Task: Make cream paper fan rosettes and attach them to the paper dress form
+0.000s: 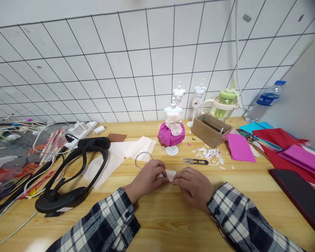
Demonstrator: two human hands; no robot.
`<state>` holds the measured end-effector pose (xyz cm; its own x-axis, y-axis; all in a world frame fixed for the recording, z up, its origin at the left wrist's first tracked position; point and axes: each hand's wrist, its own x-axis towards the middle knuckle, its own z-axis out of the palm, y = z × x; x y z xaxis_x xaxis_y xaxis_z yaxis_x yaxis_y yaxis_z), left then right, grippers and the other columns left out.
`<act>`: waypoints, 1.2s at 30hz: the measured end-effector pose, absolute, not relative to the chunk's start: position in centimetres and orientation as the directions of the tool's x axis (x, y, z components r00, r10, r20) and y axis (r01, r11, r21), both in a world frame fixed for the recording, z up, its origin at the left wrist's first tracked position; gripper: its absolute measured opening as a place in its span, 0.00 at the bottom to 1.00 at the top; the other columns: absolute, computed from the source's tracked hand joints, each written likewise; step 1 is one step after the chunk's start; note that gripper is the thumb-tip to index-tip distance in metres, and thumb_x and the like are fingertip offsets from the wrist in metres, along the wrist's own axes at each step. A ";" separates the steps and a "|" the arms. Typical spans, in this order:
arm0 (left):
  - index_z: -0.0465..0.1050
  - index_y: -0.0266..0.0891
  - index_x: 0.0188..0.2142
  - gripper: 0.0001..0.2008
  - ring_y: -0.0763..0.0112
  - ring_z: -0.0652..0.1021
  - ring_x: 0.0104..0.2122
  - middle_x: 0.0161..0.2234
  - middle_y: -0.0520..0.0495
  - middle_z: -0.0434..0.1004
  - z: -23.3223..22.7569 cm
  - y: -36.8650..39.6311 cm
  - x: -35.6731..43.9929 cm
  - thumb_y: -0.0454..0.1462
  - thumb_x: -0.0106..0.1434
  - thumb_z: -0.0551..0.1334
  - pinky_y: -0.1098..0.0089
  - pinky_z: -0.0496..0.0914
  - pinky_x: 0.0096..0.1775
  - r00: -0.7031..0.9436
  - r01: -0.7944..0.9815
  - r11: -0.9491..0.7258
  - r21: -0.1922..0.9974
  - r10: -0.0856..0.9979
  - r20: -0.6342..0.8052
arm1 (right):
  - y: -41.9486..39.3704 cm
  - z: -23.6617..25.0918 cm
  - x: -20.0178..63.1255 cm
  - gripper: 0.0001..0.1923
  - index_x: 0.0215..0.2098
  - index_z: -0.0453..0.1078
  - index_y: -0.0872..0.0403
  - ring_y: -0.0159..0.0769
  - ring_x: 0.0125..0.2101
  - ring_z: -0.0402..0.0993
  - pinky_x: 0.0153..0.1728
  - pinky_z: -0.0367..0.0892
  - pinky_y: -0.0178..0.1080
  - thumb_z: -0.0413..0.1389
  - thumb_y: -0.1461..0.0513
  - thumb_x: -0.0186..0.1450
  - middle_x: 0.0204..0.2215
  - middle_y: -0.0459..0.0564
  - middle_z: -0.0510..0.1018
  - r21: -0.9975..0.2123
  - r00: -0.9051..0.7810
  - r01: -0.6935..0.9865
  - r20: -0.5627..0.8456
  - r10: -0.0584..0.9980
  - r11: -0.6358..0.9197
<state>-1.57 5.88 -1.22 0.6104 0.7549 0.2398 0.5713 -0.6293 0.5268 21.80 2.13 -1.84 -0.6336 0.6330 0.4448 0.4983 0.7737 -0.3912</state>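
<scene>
Between my two hands is a small pale pink piece of paper (170, 174), low over the wooden table. My left hand (150, 178) pinches its left end, fingers bent. The fingers of my right hand (193, 185) are closed on its right edge. Just beyond stands a small white dress form (173, 111) with a magenta skirt (165, 134) and pale pleated fans (174, 123) on its front. Thread snips (195, 161) lie past my right hand. A thin ring (136, 162) rests beyond my left hand, partly over a larger pale pink sheet (115, 152).
White paper scraps (210, 155) lie by a cardboard box (211, 131). Two more dress forms (198, 94) stand behind, near a green-lidded cup (224, 104) and a water bottle (265, 100). Magenta paper (240, 147) and a dark phone-like slab (299, 199) are right; a black headset strap (65, 196) is left.
</scene>
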 end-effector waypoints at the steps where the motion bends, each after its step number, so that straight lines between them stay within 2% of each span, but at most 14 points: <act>1: 0.76 0.40 0.32 0.04 0.65 0.74 0.42 0.41 0.46 0.75 -1.3 5.9 -1.6 0.39 0.61 0.67 0.64 0.67 0.45 0.613 0.579 -0.630 0.518 0.755 0.232 | 2.3 -1.9 21.7 0.18 0.45 0.75 0.50 0.39 0.40 0.69 0.44 0.66 0.42 0.53 0.71 0.61 0.40 0.49 0.80 -0.396 -0.636 0.515 0.419 0.648 0.761; 5: 0.77 0.41 0.32 0.07 0.65 0.74 0.39 0.35 0.48 0.76 -1.6 6.0 -1.6 0.42 0.60 0.68 0.64 0.66 0.43 0.638 0.600 -0.640 0.481 0.745 0.195 | 3.0 -2.1 21.6 0.11 0.44 0.76 0.51 0.41 0.40 0.70 0.44 0.65 0.43 0.56 0.63 0.64 0.39 0.49 0.80 -0.415 -0.626 0.613 0.264 0.734 0.672; 7: 0.77 0.41 0.32 0.07 0.65 0.74 0.38 0.33 0.48 0.77 -1.7 5.9 -1.5 0.42 0.61 0.67 0.65 0.67 0.43 0.640 0.587 -0.635 0.503 0.744 0.193 | 3.1 -2.1 21.5 0.10 0.43 0.76 0.50 0.41 0.39 0.71 0.42 0.65 0.43 0.57 0.59 0.65 0.38 0.49 0.80 -0.400 -0.622 0.653 0.201 0.757 0.643; 9: 0.76 0.41 0.33 0.07 0.66 0.74 0.37 0.33 0.48 0.78 -1.6 5.7 -1.4 0.42 0.63 0.65 0.65 0.67 0.42 0.631 0.566 -0.622 0.541 0.749 0.202 | 3.1 -2.0 21.5 0.10 0.40 0.77 0.50 0.40 0.38 0.71 0.41 0.64 0.42 0.54 0.58 0.67 0.35 0.49 0.80 -0.367 -0.618 0.681 0.174 0.766 0.633; 13: 0.75 0.40 0.34 0.06 0.68 0.75 0.36 0.32 0.49 0.79 -1.0 5.3 -1.1 0.40 0.65 0.63 0.66 0.67 0.41 0.594 0.550 -0.591 0.589 0.773 0.221 | 2.9 -1.7 21.5 0.10 0.36 0.77 0.52 0.37 0.35 0.71 0.39 0.63 0.40 0.52 0.62 0.68 0.32 0.49 0.79 -0.367 -0.577 0.716 0.167 0.799 0.594; 17: 0.75 0.40 0.38 0.08 0.66 0.75 0.38 0.35 0.47 0.79 -0.7 5.2 -1.1 0.42 0.62 0.65 0.65 0.68 0.43 0.589 0.550 -0.625 0.554 0.761 0.273 | 2.9 -1.6 21.6 0.04 0.33 0.76 0.51 0.35 0.33 0.72 0.34 0.62 0.37 0.58 0.62 0.63 0.31 0.46 0.79 -0.494 -0.467 0.724 0.161 0.869 0.481; 21: 0.76 0.41 0.39 0.09 0.64 0.76 0.41 0.37 0.46 0.80 -0.8 5.4 -1.2 0.43 0.62 0.66 0.63 0.67 0.45 0.671 0.541 -0.674 0.503 0.706 0.225 | 3.3 -1.8 21.8 0.04 0.33 0.77 0.49 0.33 0.31 0.73 0.32 0.62 0.36 0.61 0.59 0.61 0.30 0.44 0.79 -0.586 -0.420 0.696 0.135 0.897 0.414; 26: 0.77 0.41 0.40 0.12 0.64 0.76 0.43 0.40 0.46 0.79 -0.8 5.5 -1.4 0.45 0.60 0.67 0.62 0.67 0.47 0.679 0.515 -0.661 0.546 0.703 0.211 | 3.6 -2.0 22.0 0.06 0.34 0.78 0.49 0.32 0.30 0.73 0.31 0.62 0.36 0.58 0.59 0.64 0.30 0.44 0.79 -0.596 -0.422 0.696 0.112 0.900 0.400; 29: 0.77 0.41 0.37 0.09 0.64 0.76 0.41 0.39 0.46 0.79 -1.0 5.5 -1.4 0.42 0.60 0.67 0.62 0.67 0.46 0.683 0.527 -0.666 0.528 0.701 0.203 | 3.7 -2.1 22.1 0.07 0.35 0.78 0.50 0.32 0.30 0.72 0.31 0.62 0.36 0.56 0.60 0.65 0.31 0.45 0.79 -0.604 -0.414 0.693 0.115 0.903 0.394; 32: 0.77 0.40 0.35 0.05 0.65 0.75 0.40 0.37 0.46 0.80 -1.4 5.7 -1.4 0.38 0.62 0.64 0.63 0.67 0.45 0.672 0.549 -0.657 0.516 0.714 0.195 | 3.8 -2.2 22.1 0.07 0.35 0.77 0.51 0.32 0.29 0.71 0.31 0.62 0.35 0.56 0.61 0.65 0.31 0.46 0.79 -0.611 -0.424 0.673 0.142 0.894 0.416; 36: 0.77 0.40 0.36 0.04 0.64 0.75 0.39 0.36 0.46 0.79 -1.4 5.8 -1.4 0.37 0.62 0.64 0.63 0.68 0.45 0.636 0.573 -0.625 0.530 0.747 0.193 | 3.8 -2.3 22.2 0.06 0.33 0.76 0.52 0.32 0.28 0.70 0.30 0.61 0.35 0.56 0.62 0.64 0.30 0.46 0.79 -0.624 -0.412 0.631 0.233 0.881 0.461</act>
